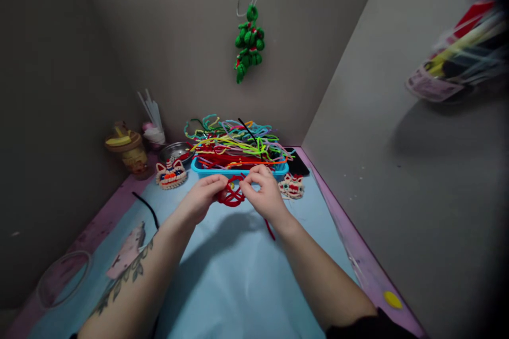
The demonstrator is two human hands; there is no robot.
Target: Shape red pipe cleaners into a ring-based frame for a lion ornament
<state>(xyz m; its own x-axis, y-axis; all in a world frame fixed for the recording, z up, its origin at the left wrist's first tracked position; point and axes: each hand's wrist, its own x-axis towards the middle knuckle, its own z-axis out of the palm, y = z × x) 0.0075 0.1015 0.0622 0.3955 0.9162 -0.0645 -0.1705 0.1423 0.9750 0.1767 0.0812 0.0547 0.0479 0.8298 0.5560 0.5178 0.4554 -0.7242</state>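
Between my two hands, above the blue table cover, is a rounded red piece of crossed pipe cleaners (233, 197). My left hand (210, 190) pinches its left edge between thumb and fingers. My right hand (262, 190) closes on its upper right side with thumb and forefinger, and the other fingers are curled. A loose red pipe cleaner end (270, 229) hangs below my right hand. Just behind my hands stands a blue basket (201, 169) heaped with pipe cleaners (242, 143) in many colours.
A cream cat-like face (171, 175) and a similar one (292, 186) flank the basket. A metal bowl (175, 151), a cup (133, 156), a dark phone (299, 163), a black pipe cleaner (147, 208), a pink item (128, 251) and a clear round lid (63, 280) lie about.
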